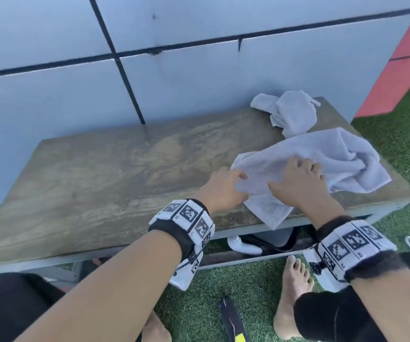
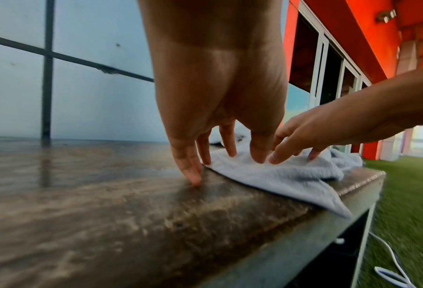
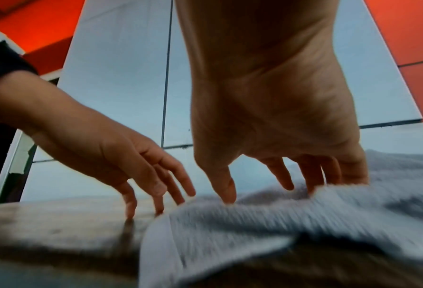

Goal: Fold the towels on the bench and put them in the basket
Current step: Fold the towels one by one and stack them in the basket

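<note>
A pale grey towel point(image 1: 334, 164) lies crumpled on the right part of the wooden bench point(image 1: 100, 181), one corner hanging over the front edge. My left hand point(image 1: 226, 186) touches the towel's left edge with straight fingers, the fingertips point(image 2: 195, 179) down on the bench. My right hand point(image 1: 297, 183) rests spread on top of the towel point(image 3: 254, 224), its fingertips point(image 3: 227, 196) pressing the cloth. Neither hand grips it. A second towel point(image 1: 290, 112) sits bunched at the bench's back right corner. No basket is in view.
A grey panelled wall point(image 1: 174, 70) stands right behind the bench. Green turf point(image 1: 248, 287) lies below, with my bare feet point(image 1: 292, 292) on it. A dark bag and a white object point(image 1: 243, 245) sit under the bench. A white cable point(image 2: 390, 272) lies on the grass.
</note>
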The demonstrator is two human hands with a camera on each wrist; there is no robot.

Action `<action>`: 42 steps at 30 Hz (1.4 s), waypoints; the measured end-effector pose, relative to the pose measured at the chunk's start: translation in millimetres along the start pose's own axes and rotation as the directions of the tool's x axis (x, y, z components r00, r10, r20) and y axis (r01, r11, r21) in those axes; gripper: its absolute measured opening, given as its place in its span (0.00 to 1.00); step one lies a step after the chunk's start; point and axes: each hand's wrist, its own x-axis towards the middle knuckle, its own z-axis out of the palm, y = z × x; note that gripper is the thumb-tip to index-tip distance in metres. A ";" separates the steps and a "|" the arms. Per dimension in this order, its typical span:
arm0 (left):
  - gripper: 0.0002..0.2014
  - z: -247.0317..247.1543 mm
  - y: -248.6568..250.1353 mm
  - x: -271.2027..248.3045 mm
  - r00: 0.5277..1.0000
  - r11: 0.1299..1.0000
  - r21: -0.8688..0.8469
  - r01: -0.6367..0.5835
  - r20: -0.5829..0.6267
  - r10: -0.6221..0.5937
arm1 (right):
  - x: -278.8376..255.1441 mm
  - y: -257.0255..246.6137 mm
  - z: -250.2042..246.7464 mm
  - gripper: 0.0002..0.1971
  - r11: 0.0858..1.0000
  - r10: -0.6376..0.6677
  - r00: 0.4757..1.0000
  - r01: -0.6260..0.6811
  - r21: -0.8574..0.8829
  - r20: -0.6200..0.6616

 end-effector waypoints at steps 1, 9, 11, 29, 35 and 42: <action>0.27 7.9 1.0 6.3 1.000 1.000 0.029 -0.004 -0.015 0.004 | 1.3 4.1 6.5 0.33 1.000 0.011 1.000 -0.010 -0.018 0.002; 0.30 38.6 -0.6 35.2 0.966 0.990 0.144 -0.003 -0.257 0.040 | 11.2 -3.7 23.9 0.29 0.982 -0.128 0.991 0.119 -0.143 -0.050; 0.18 38.3 -0.7 36.4 0.951 0.996 0.077 -0.037 -0.305 0.059 | 11.9 -4.5 26.2 0.25 0.983 -0.165 0.983 0.157 -0.094 -0.076; 0.05 -72.1 -40.7 -5.4 0.676 0.983 -0.134 -0.122 -0.737 -0.016 | 9.5 -39.3 12.9 0.31 0.916 -0.401 0.910 0.397 -0.058 -0.110; 0.04 -103.9 -90.9 -33.0 0.556 0.977 -0.211 0.044 -0.807 -0.199 | 15.3 -45.8 11.7 0.16 0.934 -0.356 0.934 0.356 -0.042 -0.010; 0.04 -83.6 -128.2 -60.3 0.606 0.912 -0.211 0.351 -0.691 -0.393 | 13.2 -68.9 15.9 0.12 0.882 -0.448 0.892 0.451 -0.134 0.053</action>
